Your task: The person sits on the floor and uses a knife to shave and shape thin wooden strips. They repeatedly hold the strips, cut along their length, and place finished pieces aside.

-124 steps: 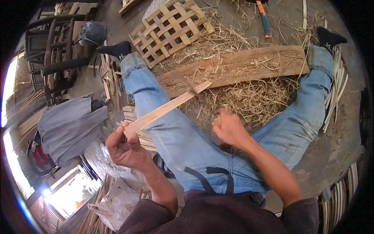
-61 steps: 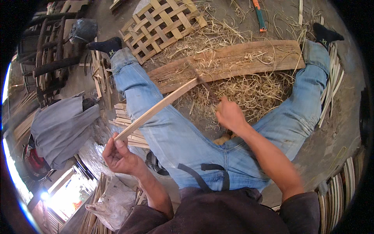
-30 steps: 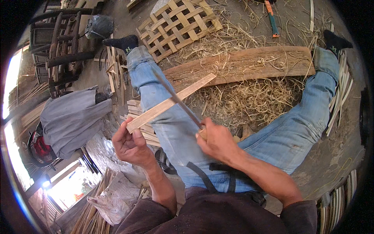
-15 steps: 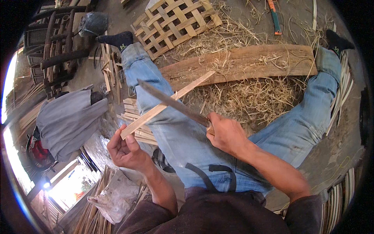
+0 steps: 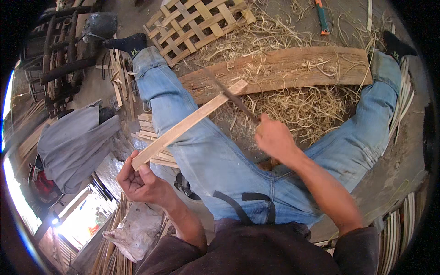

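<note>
A flat pale strip of split bamboo or wood (image 5: 183, 128) slants up and to the right over my left thigh. My left hand (image 5: 145, 182) pinches its lower end between thumb and fingers. My right hand (image 5: 277, 139) is closed around the handle of a long knife (image 5: 238, 102), whose dark blade is partly smeared by motion. The blade crosses the strip close to its far end. Most of the knife's handle is hidden in my fist.
A wooden plank (image 5: 293, 68) lies between my lower legs, with curled shavings (image 5: 302, 114) around it. Beyond it is a woven lattice panel (image 5: 197, 27) and a green-and-orange hand tool (image 5: 322, 18). Cut strips (image 5: 149, 137) lie beside my left leg; a grey cloth (image 5: 73, 146) hangs farther left.
The knife has slid along the strip from its middle toward the far end, my right hand moving right and outward. My left hand has shifted slightly left and down with the strip.
</note>
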Motion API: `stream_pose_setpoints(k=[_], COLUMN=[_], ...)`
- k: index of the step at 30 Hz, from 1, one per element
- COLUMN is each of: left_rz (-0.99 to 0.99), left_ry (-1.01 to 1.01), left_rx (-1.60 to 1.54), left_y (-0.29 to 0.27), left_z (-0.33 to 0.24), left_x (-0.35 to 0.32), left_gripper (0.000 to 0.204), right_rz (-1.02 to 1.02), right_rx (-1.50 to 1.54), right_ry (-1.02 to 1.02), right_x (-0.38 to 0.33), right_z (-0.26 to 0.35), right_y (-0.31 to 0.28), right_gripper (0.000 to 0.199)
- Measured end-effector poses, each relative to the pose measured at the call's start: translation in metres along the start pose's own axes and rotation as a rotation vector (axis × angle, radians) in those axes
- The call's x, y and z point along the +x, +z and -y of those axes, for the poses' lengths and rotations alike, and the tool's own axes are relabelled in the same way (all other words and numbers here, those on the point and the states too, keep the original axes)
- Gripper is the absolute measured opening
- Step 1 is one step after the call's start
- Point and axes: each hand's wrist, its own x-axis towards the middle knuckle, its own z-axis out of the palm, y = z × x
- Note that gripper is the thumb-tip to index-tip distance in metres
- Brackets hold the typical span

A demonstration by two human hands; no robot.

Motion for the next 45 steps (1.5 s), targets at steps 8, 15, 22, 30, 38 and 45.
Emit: stream_pose_setpoints(k=[8, 15, 22, 30, 38, 45], left_rz=[0.001, -0.013, 0.067, 0.145, 0.115, 0.02], left_ry=[0.006, 0.026, 0.095, 0.165, 0.15, 0.07], left_rx=[-0.013, -0.022, -0.155, -0.542, -0.46, -0.419], left_y=[0.001, 0.001, 0.007, 0.04, 0.034, 0.044], left_z=[0.01, 0.013, 0.023, 0.018, 0.034, 0.053], left_x=[0.008, 0.008, 0.012, 0.015, 0.029, 0.046], left_gripper=[0.027, 0.022, 0.02, 0.029, 0.028, 0.026], right_rz=[-0.113, -0.216, -0.217, -0.059, -0.178, -0.285], right_rx=[0.026, -0.027, 0.003, -0.059, 0.016, -0.076], right_ry=[0.037, -0.039, 0.006, -0.14, 0.04, 0.06], right_x=[0.016, 0.021, 0.023, -0.008, 0.005, 0.017], right_z=[-0.019, -0.044, -0.03, -0.001, -0.03, -0.038], right_y=[0.008, 0.009, 0.002, 0.006, 0.005, 0.0], right_gripper=[0.041, 0.032, 0.03, 0.033, 0.032, 0.03])
